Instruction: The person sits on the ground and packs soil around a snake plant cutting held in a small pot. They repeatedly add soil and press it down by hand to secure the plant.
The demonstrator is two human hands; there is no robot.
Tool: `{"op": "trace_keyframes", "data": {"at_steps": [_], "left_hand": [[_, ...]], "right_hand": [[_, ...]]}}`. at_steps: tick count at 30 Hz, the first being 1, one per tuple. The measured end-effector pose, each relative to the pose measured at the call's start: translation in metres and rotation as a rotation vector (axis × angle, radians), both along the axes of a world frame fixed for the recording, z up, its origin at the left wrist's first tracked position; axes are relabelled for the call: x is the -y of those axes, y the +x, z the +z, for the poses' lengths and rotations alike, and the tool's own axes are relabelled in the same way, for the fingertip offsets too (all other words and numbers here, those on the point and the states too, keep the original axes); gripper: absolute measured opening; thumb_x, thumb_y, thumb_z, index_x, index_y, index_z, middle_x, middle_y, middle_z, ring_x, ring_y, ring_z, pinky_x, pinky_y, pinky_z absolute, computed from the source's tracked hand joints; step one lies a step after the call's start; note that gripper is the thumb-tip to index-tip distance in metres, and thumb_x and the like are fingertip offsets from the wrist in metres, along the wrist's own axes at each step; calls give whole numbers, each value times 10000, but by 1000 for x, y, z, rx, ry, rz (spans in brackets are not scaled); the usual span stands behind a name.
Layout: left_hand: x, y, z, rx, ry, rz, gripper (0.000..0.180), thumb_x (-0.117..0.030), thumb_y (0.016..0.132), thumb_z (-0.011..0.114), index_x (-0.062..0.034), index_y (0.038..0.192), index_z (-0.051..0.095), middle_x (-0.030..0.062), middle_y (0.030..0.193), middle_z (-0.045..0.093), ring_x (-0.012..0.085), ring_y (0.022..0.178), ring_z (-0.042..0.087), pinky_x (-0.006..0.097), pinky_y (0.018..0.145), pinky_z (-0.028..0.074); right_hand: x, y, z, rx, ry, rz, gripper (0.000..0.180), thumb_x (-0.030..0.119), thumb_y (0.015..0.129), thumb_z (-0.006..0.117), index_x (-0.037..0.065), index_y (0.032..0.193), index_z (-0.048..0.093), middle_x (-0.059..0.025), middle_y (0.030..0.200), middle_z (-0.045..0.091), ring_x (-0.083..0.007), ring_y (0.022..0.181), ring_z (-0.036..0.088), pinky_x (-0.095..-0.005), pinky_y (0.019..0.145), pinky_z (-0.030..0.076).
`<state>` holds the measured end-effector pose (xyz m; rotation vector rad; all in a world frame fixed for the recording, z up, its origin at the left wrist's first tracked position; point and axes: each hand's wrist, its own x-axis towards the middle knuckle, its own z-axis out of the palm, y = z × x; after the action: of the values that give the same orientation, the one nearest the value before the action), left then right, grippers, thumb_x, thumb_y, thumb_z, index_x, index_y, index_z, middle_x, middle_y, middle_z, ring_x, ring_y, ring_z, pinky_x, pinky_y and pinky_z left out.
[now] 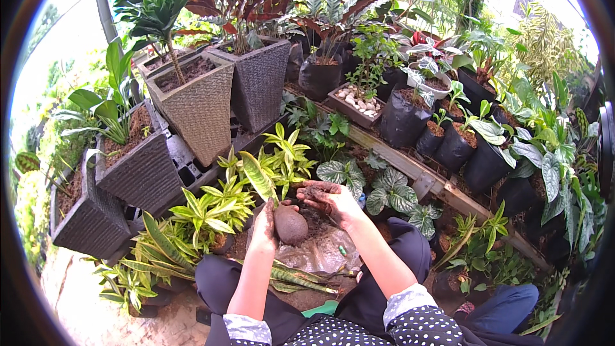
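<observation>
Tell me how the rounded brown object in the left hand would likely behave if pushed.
The rounded brown object would probably roll or rock, since its visible side is curved. It seems fairly firm, keeping its shape in the left hand. Its dull surface suggests it may not be very slippery.

Our left hand (264, 225) grips the round brown object (292, 227) from its left; our soiled right hand (328, 198) bends at its upper right.
</observation>
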<state>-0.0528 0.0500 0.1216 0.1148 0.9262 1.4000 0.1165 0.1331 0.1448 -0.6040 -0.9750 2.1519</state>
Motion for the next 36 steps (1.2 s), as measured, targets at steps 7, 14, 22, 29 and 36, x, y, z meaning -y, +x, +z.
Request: {"op": "trace_keyframes", "data": {"at_steps": [7, 14, 22, 29, 36], "left_hand": [[3, -1, 3, -7, 14, 10, 421, -371, 941, 355, 13, 1003, 514, 184, 856, 622, 273, 770, 619, 403, 704, 518], [3, -3, -4, 9, 45, 5, 457, -404, 905, 440, 19, 1067, 500, 150, 870, 615, 259, 756, 614, 394, 687, 522], [2, -2, 0, 25, 15, 18, 412, -364, 940, 351, 10, 997, 515, 187, 850, 623, 280, 756, 620, 405, 693, 521], [3, 1, 4, -36, 13, 25, 414, -365, 939, 353, 13, 1002, 510, 189, 847, 623, 281, 751, 619, 408, 689, 520], [2, 2, 5, -32, 12, 42, 410, -362, 941, 354, 10, 1002, 514, 188, 845, 623, 278, 755, 619, 406, 694, 518]], "right_hand": [[1, -1, 2, -54, -6, -12, 371, 11, 847, 458, -125, 1190, 419, -250, 1167, 511, -311, 1076, 539, -346, 945, 449], [-6, -2, -11, -271, -248, -35, 429, 45, 855, 408, -146, 1232, 333, -308, 1210, 436, -374, 1145, 466, -388, 999, 400], [-2, -1, -6, -173, -70, -5, 469, 72, 855, 553, -92, 1250, 360, -230, 1183, 499, -305, 1107, 517, -334, 950, 445], [0, -2, 1, -17, 56, -78, 375, 129, 856, 581, -48, 1173, 486, -165, 1078, 591, -225, 962, 604, -298, 850, 503], [-1, -1, 0, 6, 0, -119, 371, 62, 840, 578, -60, 1176, 479, -173, 1096, 579, -231, 977, 596, -299, 861, 491]]}}
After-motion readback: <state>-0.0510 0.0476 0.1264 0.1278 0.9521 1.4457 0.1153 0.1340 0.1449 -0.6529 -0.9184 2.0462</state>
